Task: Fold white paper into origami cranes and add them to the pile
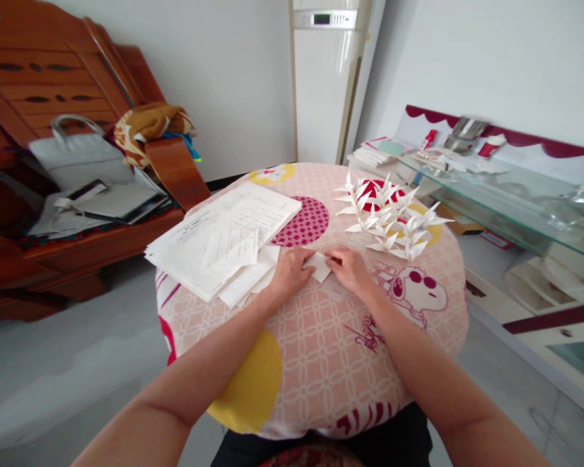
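Both hands are at work over the middle of the counter (pixel 311 363), and between them sits a small folded square of white paper (pixel 321 268), lying low over the patterned cloth. The left hand (pixel 292 267) is curled, thumb and bent fingers closing on the square's left side. Across from it, the right hand (pixel 346 264) has its thumb and fingertips drawn together, pinching the upper right edge; the exact finger contact is too small to make out. Neither hand is spread wide. Just beside the left hand, loose white sheets (pixel 253 275) poke out from a broad paper stack (pixel 189 243). Beyond the right hand, a cluster of white folded cranes (pixel 389 217) stands, wings pointing every way.
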A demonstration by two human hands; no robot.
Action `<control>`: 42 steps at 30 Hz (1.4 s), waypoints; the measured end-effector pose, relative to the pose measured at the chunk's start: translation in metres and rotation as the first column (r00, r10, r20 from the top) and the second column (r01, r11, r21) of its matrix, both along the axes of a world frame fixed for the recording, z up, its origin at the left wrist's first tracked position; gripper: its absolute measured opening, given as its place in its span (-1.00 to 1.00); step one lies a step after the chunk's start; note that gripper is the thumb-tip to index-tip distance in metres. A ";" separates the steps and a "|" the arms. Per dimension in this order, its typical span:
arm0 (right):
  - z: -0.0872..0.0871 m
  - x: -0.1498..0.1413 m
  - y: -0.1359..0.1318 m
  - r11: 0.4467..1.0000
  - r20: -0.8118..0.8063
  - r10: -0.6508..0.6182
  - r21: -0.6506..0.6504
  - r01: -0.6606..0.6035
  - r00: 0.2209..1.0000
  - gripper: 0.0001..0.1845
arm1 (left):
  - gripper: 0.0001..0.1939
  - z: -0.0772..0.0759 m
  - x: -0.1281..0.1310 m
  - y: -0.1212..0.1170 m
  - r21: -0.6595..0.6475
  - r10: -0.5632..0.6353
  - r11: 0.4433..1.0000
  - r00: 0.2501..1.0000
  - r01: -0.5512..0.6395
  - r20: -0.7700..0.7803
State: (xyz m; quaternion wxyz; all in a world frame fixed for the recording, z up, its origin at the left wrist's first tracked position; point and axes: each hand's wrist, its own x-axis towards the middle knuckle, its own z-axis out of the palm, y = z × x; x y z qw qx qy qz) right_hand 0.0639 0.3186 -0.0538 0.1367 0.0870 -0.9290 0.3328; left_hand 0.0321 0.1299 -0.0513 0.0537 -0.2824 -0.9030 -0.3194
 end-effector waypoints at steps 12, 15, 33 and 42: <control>0.016 0.022 -0.006 0.991 0.221 -0.068 -0.095 0.091 0.973 -0.74 | -0.63 -0.003 -0.002 -0.007 0.098 -0.055 0.994 0.998 0.054 0.016; 0.019 0.027 -0.003 0.998 0.194 0.003 -0.056 0.008 0.981 -0.69 | -0.74 -0.003 -0.003 -0.009 0.093 -0.150 0.983 0.986 0.157 -0.075; 0.023 0.030 0.012 0.986 0.115 0.169 -0.009 -0.169 0.979 -0.66 | -0.83 -0.002 0.013 -0.011 -0.111 -0.381 0.922 0.918 0.370 -0.110; 0.012 0.027 0.018 0.975 -0.028 0.221 -0.027 -0.221 0.975 -0.54 | -0.81 0.006 0.008 -0.021 -0.138 -0.513 0.857 0.851 0.497 -0.114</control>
